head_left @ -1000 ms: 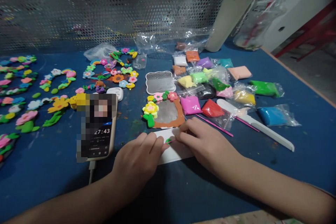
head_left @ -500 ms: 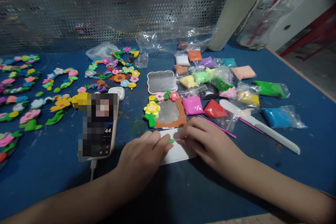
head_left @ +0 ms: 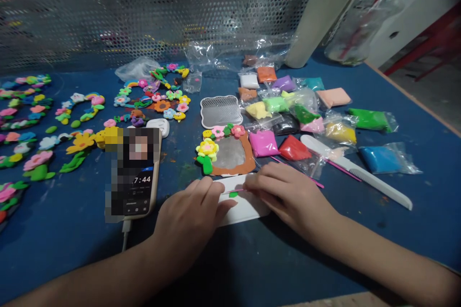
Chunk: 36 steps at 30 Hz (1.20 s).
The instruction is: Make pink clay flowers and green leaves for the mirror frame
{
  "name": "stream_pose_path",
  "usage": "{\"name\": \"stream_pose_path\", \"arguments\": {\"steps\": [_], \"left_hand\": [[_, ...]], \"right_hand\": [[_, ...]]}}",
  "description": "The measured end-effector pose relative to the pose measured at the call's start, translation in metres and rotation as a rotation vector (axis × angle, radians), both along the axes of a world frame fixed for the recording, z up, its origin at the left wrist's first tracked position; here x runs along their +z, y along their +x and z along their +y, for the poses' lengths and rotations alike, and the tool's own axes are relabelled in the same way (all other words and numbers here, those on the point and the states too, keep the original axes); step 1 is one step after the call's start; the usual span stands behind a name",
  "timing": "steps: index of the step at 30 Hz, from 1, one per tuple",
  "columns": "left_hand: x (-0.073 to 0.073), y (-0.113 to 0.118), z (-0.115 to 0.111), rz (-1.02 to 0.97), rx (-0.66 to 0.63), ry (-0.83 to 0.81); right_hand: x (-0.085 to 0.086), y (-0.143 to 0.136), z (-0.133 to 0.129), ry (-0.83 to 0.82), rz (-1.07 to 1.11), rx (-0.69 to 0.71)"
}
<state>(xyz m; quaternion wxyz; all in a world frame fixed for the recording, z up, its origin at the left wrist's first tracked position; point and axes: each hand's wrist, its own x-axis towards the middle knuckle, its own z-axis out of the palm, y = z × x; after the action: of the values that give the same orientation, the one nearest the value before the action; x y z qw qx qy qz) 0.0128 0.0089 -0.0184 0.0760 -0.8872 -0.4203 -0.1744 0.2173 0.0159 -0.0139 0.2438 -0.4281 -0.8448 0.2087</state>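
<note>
A thin pink modelling stick point(head_left: 236, 190) is pinched in the fingers of my right hand point(head_left: 279, 189); it lies across a white board point(head_left: 248, 208). Just under the stick, a small green clay piece point(head_left: 234, 194) rests on the board. At the board's left side is my left hand point(head_left: 194, 208), thumb apart from its fingers, fingertips close to the stick's far end; whether they touch it is unclear. Directly beyond the board lies a mirror point(head_left: 230, 153) with a brown clay border point(head_left: 248, 156), decorated with a yellow clay flower point(head_left: 207, 149) and smaller pink ones.
Bagged coloured clay, including a magenta pack point(head_left: 264, 143) and a blue pack point(head_left: 382, 159), spreads to the right beside a white comb point(head_left: 360, 172). A phone point(head_left: 139, 172) with a cable and several clay-flower frames are on the left. A tall bottle point(head_left: 313, 19) stands behind.
My left fingers have drawn back leftward and the thumb has parted from them, exposing more of the green clay piece. The pink stick has shifted slightly away from me, off the green piece.
</note>
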Motion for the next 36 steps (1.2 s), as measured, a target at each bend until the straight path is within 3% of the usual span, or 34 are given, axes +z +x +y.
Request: {"name": "stream_pose_path", "arguments": {"steps": [3,5,9,11,13,16,21,25,36], "left_hand": [[0.002,-0.002,-0.002,-0.050,-0.085,0.037],[0.006,-0.003,-0.001,-0.088,-0.099,0.023],[0.017,-0.001,0.002,-0.226,0.031,-0.239],[0.022,0.002,0.004,-0.270,0.079,-0.362],[0.023,0.004,0.004,-0.279,0.093,-0.413],[0.018,0.005,0.003,-0.226,0.104,-0.410],[0.010,0.005,0.003,-0.015,0.133,-0.351],[0.008,0.005,0.005,0.034,0.106,-0.359],[0.000,0.001,0.002,0.105,-0.041,0.008]], "right_hand": [[0.005,0.002,-0.001,0.092,0.011,0.040],[0.009,0.002,-0.001,0.006,0.120,0.006],[0.011,-0.002,0.001,-0.555,0.640,-0.143],[0.008,-0.006,0.004,-0.817,0.903,-0.105],[0.004,-0.010,0.007,-0.923,1.036,-0.042],[0.001,-0.011,0.011,-0.848,0.974,-0.054],[0.001,-0.005,0.010,-0.709,0.745,-0.197],[-0.004,-0.005,0.008,-0.668,0.664,-0.188],[-0.003,-0.007,0.010,-0.567,0.562,-0.162]]}}
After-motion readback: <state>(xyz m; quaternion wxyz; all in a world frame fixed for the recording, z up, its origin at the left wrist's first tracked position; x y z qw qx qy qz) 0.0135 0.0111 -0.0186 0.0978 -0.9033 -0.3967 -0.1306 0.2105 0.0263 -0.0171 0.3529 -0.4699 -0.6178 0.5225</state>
